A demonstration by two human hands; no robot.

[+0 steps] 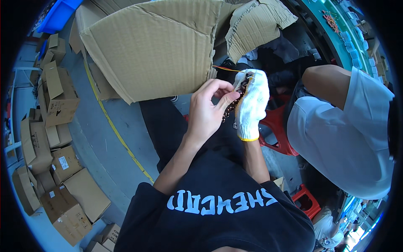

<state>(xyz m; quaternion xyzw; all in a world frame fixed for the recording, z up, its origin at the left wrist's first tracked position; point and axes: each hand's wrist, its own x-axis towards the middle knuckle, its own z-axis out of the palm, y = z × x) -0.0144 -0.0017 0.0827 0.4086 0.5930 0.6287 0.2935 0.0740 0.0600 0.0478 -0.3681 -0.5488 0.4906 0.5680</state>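
Both my hands meet in front of me at a small dark part with copper-coloured dots (242,90). My bare left hand (206,110) pinches its near side between thumb and fingers. In a white knitted glove with a yellow cuff, my right hand (254,101) is wrapped round the part's other side. Thin red and yellow wires (226,68) run from beside the glove toward the large cardboard box (155,50). A dark beaded-looking length (227,114) hangs below my left fingers. The glove and fingers cover much of the part, so its exact kind is unclear.
A torn cardboard flap (256,29) rises beyond my hands. Close on my right sits a person in a pale shirt (336,130), with a red stool (279,132) near. Cardboard boxes (63,98) line the left, past a yellow floor line (113,122). A green workbench (336,33) stands far right.
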